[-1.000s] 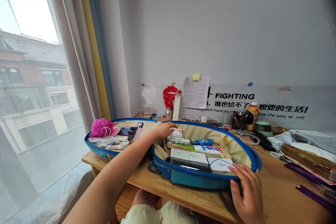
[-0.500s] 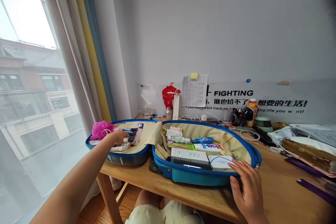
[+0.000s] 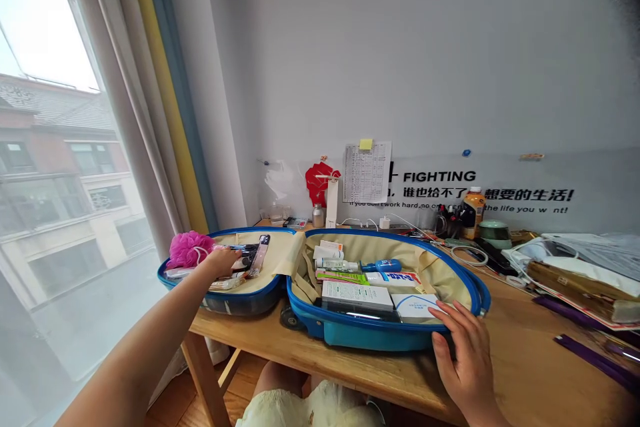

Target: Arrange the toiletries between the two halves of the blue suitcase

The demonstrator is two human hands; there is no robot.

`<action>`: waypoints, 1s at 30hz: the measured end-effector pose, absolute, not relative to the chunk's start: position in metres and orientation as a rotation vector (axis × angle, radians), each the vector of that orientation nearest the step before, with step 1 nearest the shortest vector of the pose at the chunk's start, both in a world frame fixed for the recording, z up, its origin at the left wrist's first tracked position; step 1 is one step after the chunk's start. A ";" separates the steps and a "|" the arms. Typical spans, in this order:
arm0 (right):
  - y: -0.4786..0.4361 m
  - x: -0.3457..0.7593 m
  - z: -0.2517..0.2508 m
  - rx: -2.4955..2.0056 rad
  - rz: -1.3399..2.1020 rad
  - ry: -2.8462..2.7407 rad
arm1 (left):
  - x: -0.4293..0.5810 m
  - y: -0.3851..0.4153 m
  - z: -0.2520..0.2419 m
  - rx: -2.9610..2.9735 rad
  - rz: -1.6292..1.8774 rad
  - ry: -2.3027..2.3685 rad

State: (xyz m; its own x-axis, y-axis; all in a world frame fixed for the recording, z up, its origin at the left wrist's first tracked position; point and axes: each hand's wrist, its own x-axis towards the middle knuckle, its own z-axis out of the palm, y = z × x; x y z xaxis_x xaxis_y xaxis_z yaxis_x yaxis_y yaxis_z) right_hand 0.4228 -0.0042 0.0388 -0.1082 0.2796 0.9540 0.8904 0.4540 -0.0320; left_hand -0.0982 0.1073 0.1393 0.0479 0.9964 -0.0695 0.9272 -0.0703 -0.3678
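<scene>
A blue suitcase [image 3: 380, 340] with a cream lining lies unfolded on the desk. My left hand [image 3: 223, 261] reaches into its left half, fingers stretched out over dark slim packaged items [image 3: 245, 255]. Beside that hand is a pink bath puff [image 3: 190, 249]. My right hand [image 3: 464, 345] rests open on the front right rim of the suitcase, fingertips by a white box [image 3: 415, 305]. The right half also holds a longer white box [image 3: 357, 295], a toothpaste box [image 3: 400, 278], a blue bottle [image 3: 387, 265] and a green package [image 3: 343, 277].
The suitcase stands on a wooden desk [image 3: 525, 347]. At the back right are an orange-labelled bottle [image 3: 474, 212], a green jar [image 3: 494, 233], cables and a brown pouch [image 3: 575, 287]. A window and curtains [image 3: 145, 113] are on the left.
My left hand has shifted slightly and lowered over the dark items. My right hand remains on the rim. The whole view has moved a little.
</scene>
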 end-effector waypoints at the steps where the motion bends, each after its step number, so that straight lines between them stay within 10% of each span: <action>1: -0.004 0.423 0.038 -1.035 -0.716 -1.639 | -0.097 0.105 0.142 -2.089 0.426 -1.982; 12: -0.003 0.423 0.036 -1.035 -0.695 -1.628 | 0.025 0.106 0.207 -2.343 0.004 -1.632; 30: -0.003 0.425 0.037 -1.030 -0.731 -1.638 | 0.145 0.129 0.147 -2.686 0.308 -1.396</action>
